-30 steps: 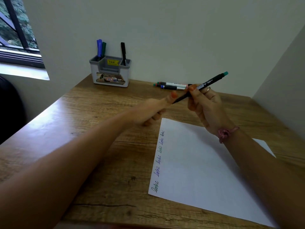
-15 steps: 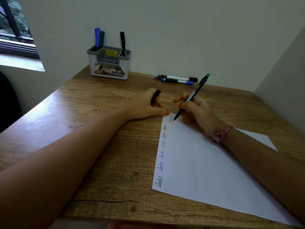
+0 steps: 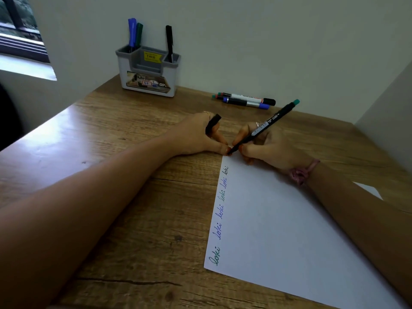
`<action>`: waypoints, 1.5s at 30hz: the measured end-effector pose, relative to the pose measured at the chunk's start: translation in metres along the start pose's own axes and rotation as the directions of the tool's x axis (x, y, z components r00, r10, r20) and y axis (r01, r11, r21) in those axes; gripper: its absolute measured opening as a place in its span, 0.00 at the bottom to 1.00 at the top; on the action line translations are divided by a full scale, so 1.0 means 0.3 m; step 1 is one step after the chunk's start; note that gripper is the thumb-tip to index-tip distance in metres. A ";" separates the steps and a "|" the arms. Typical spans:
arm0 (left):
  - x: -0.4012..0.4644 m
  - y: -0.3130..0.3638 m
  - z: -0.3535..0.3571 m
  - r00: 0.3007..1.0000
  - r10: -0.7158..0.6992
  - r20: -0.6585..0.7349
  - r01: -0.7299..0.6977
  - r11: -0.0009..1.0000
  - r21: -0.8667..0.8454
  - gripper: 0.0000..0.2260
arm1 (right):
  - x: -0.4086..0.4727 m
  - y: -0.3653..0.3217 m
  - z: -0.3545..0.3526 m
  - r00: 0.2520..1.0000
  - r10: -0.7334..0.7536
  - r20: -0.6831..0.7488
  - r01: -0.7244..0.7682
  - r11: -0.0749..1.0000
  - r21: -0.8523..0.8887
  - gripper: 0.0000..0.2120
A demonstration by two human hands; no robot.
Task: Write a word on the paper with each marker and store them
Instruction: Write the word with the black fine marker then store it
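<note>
A white sheet of paper [image 3: 278, 230] lies on the wooden desk, with the word "loki" written several times along its left edge. My right hand [image 3: 265, 148] grips a black marker with a green end [image 3: 267, 123], its tip touching the paper's far left corner. My left hand [image 3: 200, 134] rests on the desk beside that corner, thumb on the paper's edge, holding the marker's black cap [image 3: 213, 123]. A grey holder [image 3: 148, 72] at the back contains a blue, a green and a black marker. Two markers [image 3: 244, 100] lie by the wall.
The wooden desk [image 3: 133, 197] sits in a corner, with walls behind and on the right. A window sill is at the far left. A dark object shows at the left edge.
My hands came down from mid-air, where they held the marker together. The marker is now uncapped, its tip has reached the paper's corner, and the left hand rests with the cap.
</note>
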State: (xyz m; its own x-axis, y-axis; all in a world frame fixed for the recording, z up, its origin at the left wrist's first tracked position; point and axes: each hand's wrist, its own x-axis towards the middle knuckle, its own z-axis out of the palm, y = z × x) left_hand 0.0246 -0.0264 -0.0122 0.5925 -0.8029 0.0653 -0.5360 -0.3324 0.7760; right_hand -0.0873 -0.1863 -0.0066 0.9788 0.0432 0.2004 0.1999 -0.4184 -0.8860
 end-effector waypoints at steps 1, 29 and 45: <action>0.002 -0.003 -0.003 1.000 0.000 0.001 0.000 1.000 -0.013 0.17 | 0.002 0.000 0.003 1.000 0.001 -0.020 -0.001 1.000 -0.015 0.07; -0.009 0.008 -0.003 1.000 -0.007 -0.015 0.007 1.000 -0.025 0.16 | -0.003 0.006 0.022 1.000 0.019 -0.008 -0.020 0.993 -0.116 0.08; -0.017 0.014 -0.004 1.000 -0.011 -0.021 0.011 1.000 -0.021 0.16 | 0.005 0.013 0.019 0.999 0.023 -0.040 -0.029 0.987 -0.161 0.06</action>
State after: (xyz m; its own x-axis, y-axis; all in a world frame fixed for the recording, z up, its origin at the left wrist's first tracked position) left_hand 0.0201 -0.0232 -0.0084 0.6110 -0.7885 0.0697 -0.5167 -0.3306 0.7897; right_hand -0.0847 -0.1825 -0.0120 0.9804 -0.0029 0.1969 0.1615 -0.5599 -0.8127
